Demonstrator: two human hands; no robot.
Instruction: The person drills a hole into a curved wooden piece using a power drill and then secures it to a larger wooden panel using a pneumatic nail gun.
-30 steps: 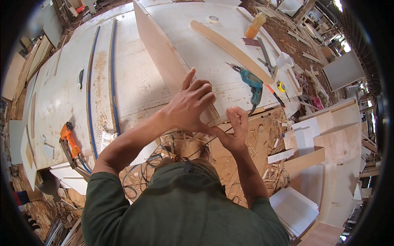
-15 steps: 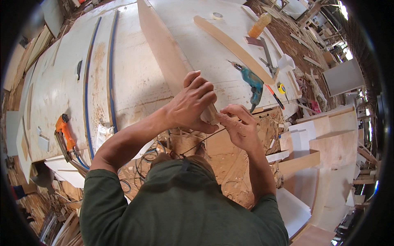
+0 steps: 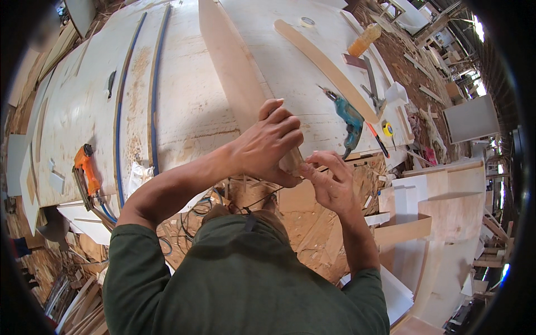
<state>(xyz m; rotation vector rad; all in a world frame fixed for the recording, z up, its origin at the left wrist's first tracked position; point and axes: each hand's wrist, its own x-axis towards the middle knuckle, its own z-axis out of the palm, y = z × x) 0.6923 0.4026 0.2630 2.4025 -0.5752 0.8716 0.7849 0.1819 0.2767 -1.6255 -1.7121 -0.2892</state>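
Note:
A long, pale wooden board [image 3: 237,61] runs from the far edge of the white-topped work table [image 3: 190,84] toward me, its near end at my hands. My left hand [image 3: 269,142] is wrapped over that near end, fingers curled across the top and thumb below. Against the same end corner, my right hand [image 3: 333,180] pinches with thumb and forefinger. Whatever small detail lies between those fingertips is too small to make out. To the right of my hands a teal power drill [image 3: 350,118] lies on the table.
A curved wooden strip [image 3: 324,64], tape roll [image 3: 306,22], amber bottle [image 3: 365,38], orange-and-black pencil-like tool [image 3: 377,139] and yellow tape measure [image 3: 387,129] lie on the right. Leftward are two blue-edged strips [image 3: 154,84] and an orange nail gun [image 3: 86,170]. Scraps and cables litter the floor.
The whole view has shifted slightly, so the table's things sit further right. Both hands stay at the board's near end, the right fingertips pressed closer to its corner.

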